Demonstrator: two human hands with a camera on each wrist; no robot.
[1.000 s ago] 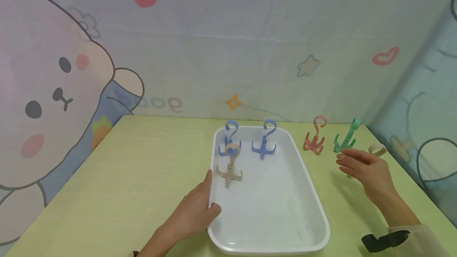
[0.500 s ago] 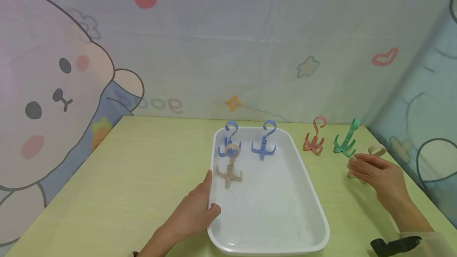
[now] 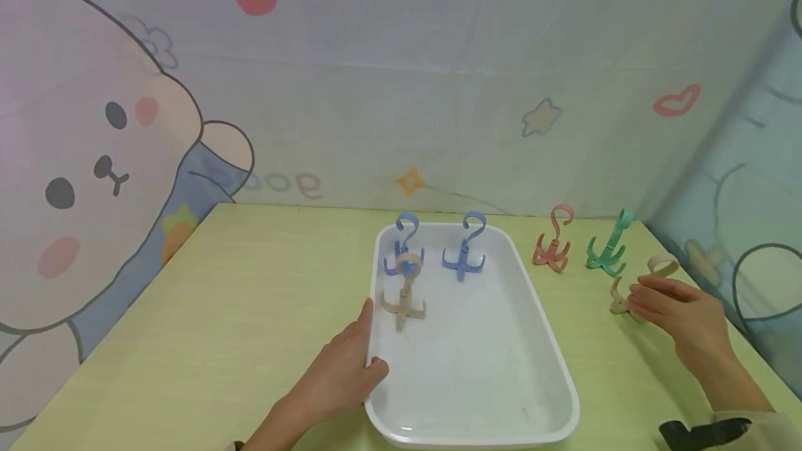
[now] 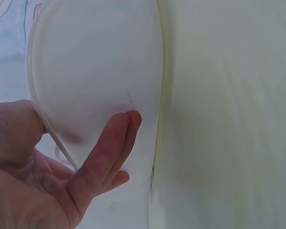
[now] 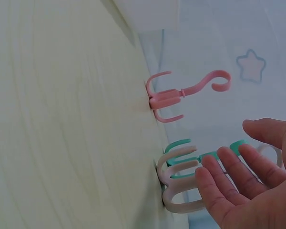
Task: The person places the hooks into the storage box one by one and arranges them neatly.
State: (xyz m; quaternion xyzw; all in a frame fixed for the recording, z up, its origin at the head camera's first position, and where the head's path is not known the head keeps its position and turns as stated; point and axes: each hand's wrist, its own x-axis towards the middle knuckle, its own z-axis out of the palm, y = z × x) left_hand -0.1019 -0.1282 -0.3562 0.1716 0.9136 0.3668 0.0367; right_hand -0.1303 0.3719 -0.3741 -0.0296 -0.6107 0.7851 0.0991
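Note:
My left hand (image 3: 338, 371) grips the left wall of the white tray (image 3: 482, 374), thumb over the rim and fingers along the outside, as the left wrist view also shows. At the right, my right hand (image 3: 686, 315) is beside a beige four-pronged hanging hook (image 3: 619, 305) standing on the table. Its fingers are extended and hide part of that hook's stem. In the right wrist view the fingers (image 5: 236, 183) overlap the beige hook (image 5: 163, 172), with the thumb held apart from them. Inside the tray stand two blue hooks (image 3: 463, 261) and one beige hook (image 3: 404, 299).
Behind my right hand, a pink-red hook (image 3: 551, 255) and a green hook (image 3: 605, 257) stand on the pale yellow-green table (image 3: 250, 298). A printed cloth backdrop (image 3: 376, 89) rises at the table's far edge, with another cloth side along the right.
My right hand has moved right and slightly down, from in front of the green hook to the beige hook's right side, uncovering its base. The left hand and tray stay put.

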